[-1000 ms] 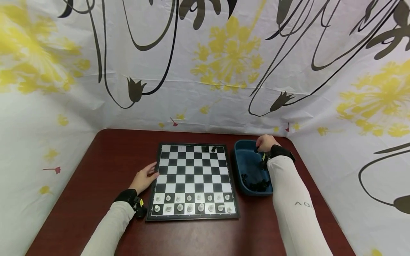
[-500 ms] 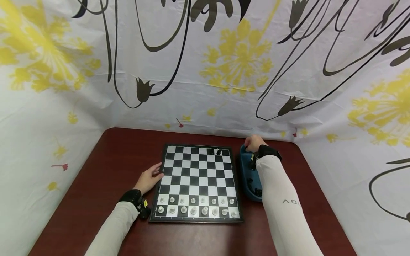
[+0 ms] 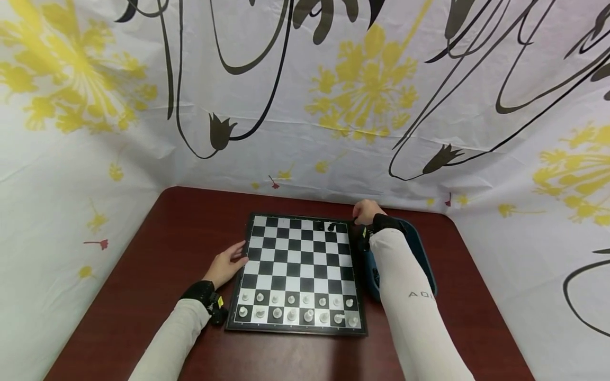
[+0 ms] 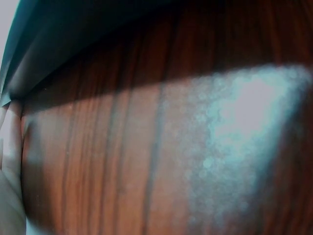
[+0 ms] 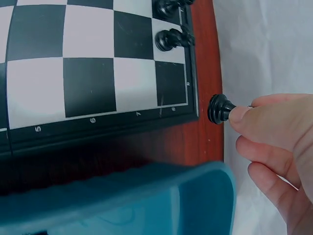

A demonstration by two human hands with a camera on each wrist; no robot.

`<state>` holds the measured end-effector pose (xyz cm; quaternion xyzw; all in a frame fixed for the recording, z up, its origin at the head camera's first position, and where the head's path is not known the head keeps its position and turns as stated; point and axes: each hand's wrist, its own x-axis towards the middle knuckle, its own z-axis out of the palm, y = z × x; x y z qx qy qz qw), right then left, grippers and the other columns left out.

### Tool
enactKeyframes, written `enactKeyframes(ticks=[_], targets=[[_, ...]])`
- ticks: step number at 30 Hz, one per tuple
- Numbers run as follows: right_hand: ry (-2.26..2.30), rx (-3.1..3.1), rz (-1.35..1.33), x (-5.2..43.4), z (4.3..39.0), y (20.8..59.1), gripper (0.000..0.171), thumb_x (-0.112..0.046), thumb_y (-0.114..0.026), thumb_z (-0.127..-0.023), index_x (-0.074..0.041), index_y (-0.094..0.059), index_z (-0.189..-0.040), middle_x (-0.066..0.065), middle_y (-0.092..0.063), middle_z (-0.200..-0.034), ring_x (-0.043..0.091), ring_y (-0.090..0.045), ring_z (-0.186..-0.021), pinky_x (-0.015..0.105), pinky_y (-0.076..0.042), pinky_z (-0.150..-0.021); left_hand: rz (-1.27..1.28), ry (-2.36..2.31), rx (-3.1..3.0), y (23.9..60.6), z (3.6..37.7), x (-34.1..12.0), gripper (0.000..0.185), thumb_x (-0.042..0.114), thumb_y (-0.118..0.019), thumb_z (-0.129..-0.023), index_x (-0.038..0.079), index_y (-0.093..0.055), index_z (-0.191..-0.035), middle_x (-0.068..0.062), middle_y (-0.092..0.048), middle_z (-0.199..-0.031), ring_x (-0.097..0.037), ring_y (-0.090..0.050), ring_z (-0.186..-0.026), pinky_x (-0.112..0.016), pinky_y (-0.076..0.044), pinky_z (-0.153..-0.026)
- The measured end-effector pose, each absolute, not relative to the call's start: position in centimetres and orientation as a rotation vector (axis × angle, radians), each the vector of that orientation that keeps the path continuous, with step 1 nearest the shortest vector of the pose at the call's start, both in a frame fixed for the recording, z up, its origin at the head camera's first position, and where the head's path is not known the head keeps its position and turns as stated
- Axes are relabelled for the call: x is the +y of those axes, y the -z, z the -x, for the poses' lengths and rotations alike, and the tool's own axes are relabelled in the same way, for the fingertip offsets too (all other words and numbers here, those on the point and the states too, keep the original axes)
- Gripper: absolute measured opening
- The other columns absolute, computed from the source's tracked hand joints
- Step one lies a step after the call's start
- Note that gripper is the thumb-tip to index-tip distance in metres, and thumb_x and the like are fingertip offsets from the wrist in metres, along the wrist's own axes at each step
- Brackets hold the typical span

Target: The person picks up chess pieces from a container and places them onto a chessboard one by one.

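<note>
My right hand pinches a black chess piece between thumb and fingers, base outward, beside the board's far right corner. Its top is hidden in the fingers. The chessboard lies flat, with two black pieces on its far row: a knight and another black piece beside it, cut off by the wrist frame. White pieces fill the two near rows. At the board's left edge rests my left hand, fingers relaxed; in the left wrist view only part of the hand shows.
To the board's right stands a blue bin, partly covered by the right forearm, with black pieces inside. The brown table ends at a patterned cloth hanging behind and at both sides.
My right hand has come out of the bin with a black chess piece and moved left to the board's far right corner. The left hand stays at the board's edge; the head view has shifted slightly.
</note>
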<state>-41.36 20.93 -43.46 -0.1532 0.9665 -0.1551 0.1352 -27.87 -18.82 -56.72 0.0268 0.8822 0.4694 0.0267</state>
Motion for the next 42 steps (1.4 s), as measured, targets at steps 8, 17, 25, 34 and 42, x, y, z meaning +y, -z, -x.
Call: enactKeyframes(ticks=[8,17,25,34,42], targets=[[0.471,2.732,0.377,19.4,42.5,45.1,0.017,0.001,-0.068,-0.074,0.002,-0.065,-0.091,0.017,-0.062,-0.088,0.029,-0.057,-0.08,0.038,-0.049,-0.066,-0.077,-1.458,2.722,56.8,28.0,-19.0,0.056,0.023,-0.063,-0.086,0.01,-0.042,-0.136,-0.022,-0.051,-0.127,-0.033,-0.053,-0.113,-0.045,-0.044,-0.093],[0.455,2.757,0.502,21.4,47.3,52.7,0.016,-0.008,-0.074,-0.072,-0.006,-0.066,-0.085,0.01,-0.062,-0.083,0.025,-0.056,-0.076,0.037,-0.047,-0.062,-0.072,-1.463,2.711,56.8,28.1,-18.9,0.056,0.027,-0.062,-0.087,0.011,-0.041,-0.137,-0.021,-0.05,-0.128,-0.033,-0.052,-0.113,-0.044,-0.046,-0.09],[0.45,2.77,0.423,17.3,39.9,44.6,0.018,0.004,-0.061,-0.079,0.005,-0.063,-0.097,0.018,-0.061,-0.093,0.028,-0.056,-0.082,0.037,-0.049,-0.069,-0.036,-1.463,2.693,56.8,28.2,-18.9,0.056,0.026,-0.062,-0.086,0.013,-0.041,-0.137,-0.02,-0.051,-0.128,-0.032,-0.052,-0.114,-0.043,-0.047,-0.089],[0.439,2.809,0.344,17.5,41.7,47.5,0.018,0.005,-0.062,-0.078,0.001,-0.064,-0.095,0.016,-0.06,-0.097,0.027,-0.055,-0.084,0.038,-0.048,-0.069,-0.037,-1.483,2.683,56.9,28.2,-18.9,0.057,0.026,-0.063,-0.086,0.013,-0.041,-0.137,-0.02,-0.051,-0.128,-0.031,-0.052,-0.114,-0.041,-0.049,-0.087],[0.426,2.806,0.318,17.4,41.8,47.8,0.019,0.005,-0.062,-0.078,0.0,-0.064,-0.096,0.016,-0.06,-0.098,0.026,-0.055,-0.084,0.036,-0.048,-0.067,-0.041,-1.475,2.691,56.7,28.0,-19.0,0.057,0.026,-0.062,-0.086,0.012,-0.041,-0.137,-0.02,-0.05,-0.128,-0.032,-0.052,-0.114,-0.042,-0.048,-0.087]])
